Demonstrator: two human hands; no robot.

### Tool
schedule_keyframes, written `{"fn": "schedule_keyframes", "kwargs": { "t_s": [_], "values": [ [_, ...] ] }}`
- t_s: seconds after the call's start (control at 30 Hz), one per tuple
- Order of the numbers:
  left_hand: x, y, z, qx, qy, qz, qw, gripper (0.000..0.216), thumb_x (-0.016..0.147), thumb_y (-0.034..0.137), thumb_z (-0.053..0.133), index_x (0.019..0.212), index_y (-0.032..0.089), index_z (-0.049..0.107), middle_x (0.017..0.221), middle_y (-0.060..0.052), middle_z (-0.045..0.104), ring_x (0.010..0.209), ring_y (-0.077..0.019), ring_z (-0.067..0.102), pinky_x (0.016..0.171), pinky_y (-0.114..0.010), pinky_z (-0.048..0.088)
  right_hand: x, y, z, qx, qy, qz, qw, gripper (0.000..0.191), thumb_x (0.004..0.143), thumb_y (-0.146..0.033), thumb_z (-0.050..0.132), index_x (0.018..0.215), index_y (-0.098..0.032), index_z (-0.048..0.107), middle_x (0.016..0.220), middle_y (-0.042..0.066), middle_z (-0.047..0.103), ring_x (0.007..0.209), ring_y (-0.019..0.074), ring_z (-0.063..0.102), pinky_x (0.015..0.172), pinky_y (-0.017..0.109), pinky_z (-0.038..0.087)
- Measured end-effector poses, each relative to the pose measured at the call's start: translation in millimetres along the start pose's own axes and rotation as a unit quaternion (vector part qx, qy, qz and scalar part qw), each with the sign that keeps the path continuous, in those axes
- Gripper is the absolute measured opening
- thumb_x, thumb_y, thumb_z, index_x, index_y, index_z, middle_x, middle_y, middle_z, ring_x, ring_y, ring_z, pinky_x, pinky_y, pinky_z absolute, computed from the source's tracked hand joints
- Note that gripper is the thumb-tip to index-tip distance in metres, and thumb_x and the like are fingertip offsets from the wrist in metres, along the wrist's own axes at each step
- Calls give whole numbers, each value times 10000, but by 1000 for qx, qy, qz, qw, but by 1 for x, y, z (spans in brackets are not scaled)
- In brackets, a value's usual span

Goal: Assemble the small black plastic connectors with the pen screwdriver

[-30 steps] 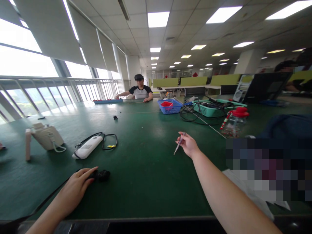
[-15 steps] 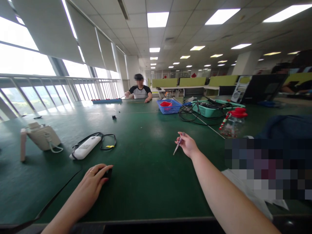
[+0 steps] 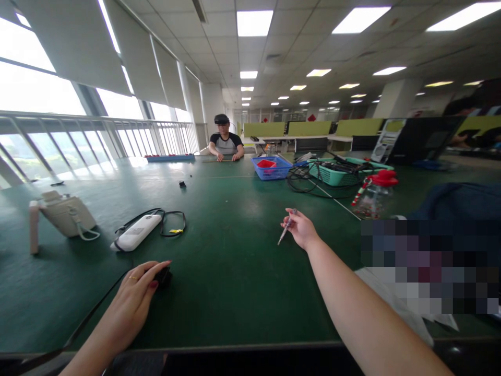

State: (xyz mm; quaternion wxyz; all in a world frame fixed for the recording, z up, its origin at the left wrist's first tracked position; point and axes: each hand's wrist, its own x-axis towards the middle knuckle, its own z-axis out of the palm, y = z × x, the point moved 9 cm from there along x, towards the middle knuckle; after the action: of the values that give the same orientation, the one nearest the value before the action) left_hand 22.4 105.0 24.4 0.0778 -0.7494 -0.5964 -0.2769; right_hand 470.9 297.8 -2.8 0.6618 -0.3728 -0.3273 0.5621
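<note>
My left hand (image 3: 135, 295) lies near the table's front edge with its fingers closed over a small black plug (image 3: 163, 275) at the end of a black cable (image 3: 90, 318). My right hand (image 3: 302, 230) is stretched out over the green table (image 3: 235, 250) and pinches a thin pen-like screwdriver (image 3: 285, 227), tip pointing down and left. A white power strip (image 3: 136, 233) with a coiled black cord lies beyond my left hand.
A beige device (image 3: 64, 215) stands at the far left. A blue basket (image 3: 271, 168), a green basket of cables (image 3: 337, 174) and a red-lidded jar (image 3: 373, 193) sit at the back right. A person (image 3: 225, 142) sits at the far end.
My left hand slid right along the table with the black plug, then drew back a little. My right hand has stayed in place with the screwdriver.
</note>
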Motion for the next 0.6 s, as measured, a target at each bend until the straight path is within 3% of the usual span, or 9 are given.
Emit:
{"fn": "schedule_keyframes", "kwargs": {
  "t_s": [0.33,0.6],
  "values": [
    [0,-6,15,20,-6,-9,1000,439,927,420,437,1318,284,585,1232,-82,607,1117,-272,607,991,-441,507,0,-1,1,-7,-5,-2,1000,127,782,-135,603,879,-199,656,593,-11,604,586,142,597,700,342,552],
    [7,-9,13,-7,-36,-23,999,470,921,414,454,1365,287,547,1285,-68,621,1155,-266,617,1014,-430,508,0,0,0,-6,-5,0,1000,134,778,-132,602,881,-198,656,589,-12,608,584,141,599,699,341,554]
  ]
}}
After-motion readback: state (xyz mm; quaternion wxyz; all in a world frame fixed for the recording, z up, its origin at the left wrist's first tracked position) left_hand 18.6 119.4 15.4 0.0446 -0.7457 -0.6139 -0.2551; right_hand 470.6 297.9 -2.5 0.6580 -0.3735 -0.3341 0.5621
